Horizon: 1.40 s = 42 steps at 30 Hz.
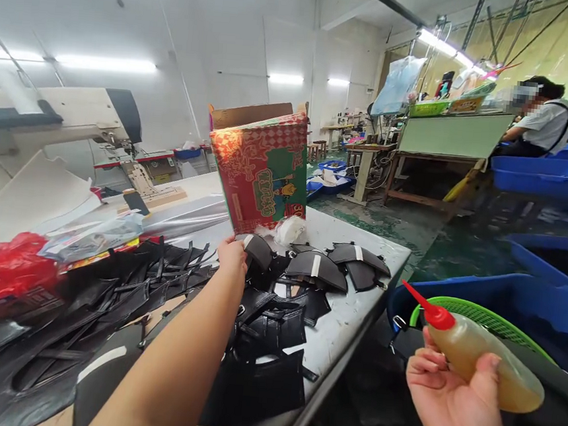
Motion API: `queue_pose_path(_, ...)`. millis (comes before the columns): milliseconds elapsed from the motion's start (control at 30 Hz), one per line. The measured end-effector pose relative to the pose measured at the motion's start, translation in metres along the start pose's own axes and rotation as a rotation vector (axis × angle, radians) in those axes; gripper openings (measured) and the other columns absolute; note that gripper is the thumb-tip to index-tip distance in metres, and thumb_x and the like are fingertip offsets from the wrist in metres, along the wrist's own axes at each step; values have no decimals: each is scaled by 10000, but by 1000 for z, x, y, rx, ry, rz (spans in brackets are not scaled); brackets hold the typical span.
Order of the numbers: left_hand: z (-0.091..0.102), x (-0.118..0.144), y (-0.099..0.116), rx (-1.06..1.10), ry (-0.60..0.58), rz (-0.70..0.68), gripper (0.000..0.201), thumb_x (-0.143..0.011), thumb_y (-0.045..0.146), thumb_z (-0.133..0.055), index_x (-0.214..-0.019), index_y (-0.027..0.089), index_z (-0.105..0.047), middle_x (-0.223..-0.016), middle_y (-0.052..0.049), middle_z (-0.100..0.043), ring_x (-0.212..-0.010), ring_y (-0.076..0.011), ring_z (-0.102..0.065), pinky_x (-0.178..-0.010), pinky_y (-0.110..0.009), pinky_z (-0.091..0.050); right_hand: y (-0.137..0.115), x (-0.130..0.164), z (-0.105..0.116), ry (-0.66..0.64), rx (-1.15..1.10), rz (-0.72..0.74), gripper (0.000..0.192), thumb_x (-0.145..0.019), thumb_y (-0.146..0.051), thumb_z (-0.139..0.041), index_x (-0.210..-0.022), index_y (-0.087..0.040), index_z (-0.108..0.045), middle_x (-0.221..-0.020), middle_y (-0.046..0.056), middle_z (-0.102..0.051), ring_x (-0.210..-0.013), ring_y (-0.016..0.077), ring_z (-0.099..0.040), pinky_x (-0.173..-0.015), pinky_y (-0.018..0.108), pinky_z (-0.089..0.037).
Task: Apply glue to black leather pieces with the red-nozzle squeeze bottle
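At a workshop table [355, 312], our left hand [233, 256] reaches across a heap of black pieces [264, 324] toward the far edge, its fingers curled down onto the heap just beside one curved black piece [259, 250]; whether they have closed on anything we cannot tell. Our right hand [452, 393] is off the table's right edge, closed around one bottle [483, 353] of amber liquid, thumb and fingers wrapped about its body, the red nozzle [427, 307] pointing up and to the left.

One printed carton [263, 168], red and green, stands tilted near the far edge, and one white roll [291, 230] lies at its foot. We count three curved black pieces with a white stripe or tab near the table's far right corner, the clearest at [317, 267]; the rest of the heap is too tangled to count. One red bag [3, 268] sits at the left edge, with clear plastic wrap [93, 236] beside it. One sewing machine [74, 112] stands behind the table on the left.

Below our right hand we see one green basket [488, 317] resting in a blue bin [529, 301]; at least two more blue bins sit farther right. One person [545, 120] in white sits at a distant bench [450, 135].
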<state>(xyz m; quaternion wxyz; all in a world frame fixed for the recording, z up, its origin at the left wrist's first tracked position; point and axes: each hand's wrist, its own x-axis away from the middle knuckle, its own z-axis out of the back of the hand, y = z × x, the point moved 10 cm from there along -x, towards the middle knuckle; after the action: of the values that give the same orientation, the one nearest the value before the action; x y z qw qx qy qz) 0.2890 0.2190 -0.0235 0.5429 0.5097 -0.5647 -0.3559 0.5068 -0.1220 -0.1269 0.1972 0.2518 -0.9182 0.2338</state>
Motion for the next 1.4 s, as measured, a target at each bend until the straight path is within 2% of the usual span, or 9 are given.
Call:
queue_pose_path(267, 27, -10, -11, -82, 79, 44, 335, -856, 303, -552, -1162, 167, -531, -1154, -85, -574, -949, -205, -595, -777, -407, -520, -2, 4, -1, -14, 18, 24, 531, -660, -535, -710, -876, -63, -594, -716, 19, -588, -423, 21, -432, -326, 105, -404)
queue_pose_path(500, 79, 59, 51, -56, -23, -17, 173, -779, 79, -582, -918, 174, -622, -959, -42, -637, -983, -171, -587, -834, -296, -473, 27, 25, -11, -103, 54, -50, 603, -497, -524, -820, -858, -92, -602, -738, 23, -607, -429, 25, -445, -331, 104, -407)
queue_pose_path(600, 138, 107, 100, -74, -190, -236, 197, -726, 149, -652, -906, 227, -659, -1001, 1, -647, -1085, -151, -539, -888, -221, -426, 41, 39, -16, -176, 127, -78, 646, -436, -517, -846, -864, -96, -609, -737, 28, -615, -437, 30, -450, -344, 109, -416)
queue_pose_path(700, 241, 146, 122, -234, -28, -328, 269, -628, 186, -734, -886, 237, -678, -914, 13, -686, -956, -170, -579, -735, -179, -473, 60, 58, -13, -149, 186, -159, 582, -539, -542, -784, -865, -91, -614, -699, 32, -612, -423, 36, -439, -331, 117, -399)
queue_pose_path(800, 336, 183, 90, -237, 161, -139, 201, -645, 190, -724, -837, 230, -681, -784, 22, -700, -736, -132, -598, -627, -164, -489, 80, 80, -15, -153, 270, -222, 508, -677, -554, -670, -842, -78, -612, -661, 33, -603, -399, 37, -418, -308, 119, -369)
queue_pose_path(900, 388, 222, 35, -58, 277, 24, 140, -624, 132, -735, -712, 207, -654, -619, 41, -656, -569, -90, -586, -538, -145, -490, 110, 106, -24, -247, 366, -304, 520, -624, -543, -718, -864, -93, -616, -671, 25, -600, -405, 37, -412, -308, 120, -367)
queue_pose_path(1067, 384, 267, -55, 167, 251, 414, 209, -690, 59, -674, -888, 126, -686, -960, -108, -731, -867, -203, -688, -662, -228, -564, 165, 160, -22, -356, 484, -517, 732, -266, -439, -904, -868, -144, -611, -605, -55, -528, -416, 43, -403, -315, 133, -374)
queue_pose_path(1200, 358, 270, -69, 297, 131, 519, 217, -788, 86, -597, -996, 62, -654, -1122, -172, -672, -1038, -248, -632, -778, -274, -565, 191, 197, -16, -403, 516, -640, 685, -300, -454, -901, -865, -207, -602, -640, -72, -561, -413, 59, -431, -316, 151, -381)
queue_pose_path(1400, 348, 257, -65, 359, 152, 524, 311, -810, 90, -586, -1118, 45, -573, -1140, -190, -658, -1031, -247, -635, -762, -264, -578, 198, 218, -8, -434, 552, -698, 655, -352, -464, -896, -898, -231, -619, -715, -55, -624, -420, 72, -467, -335, 175, -402)
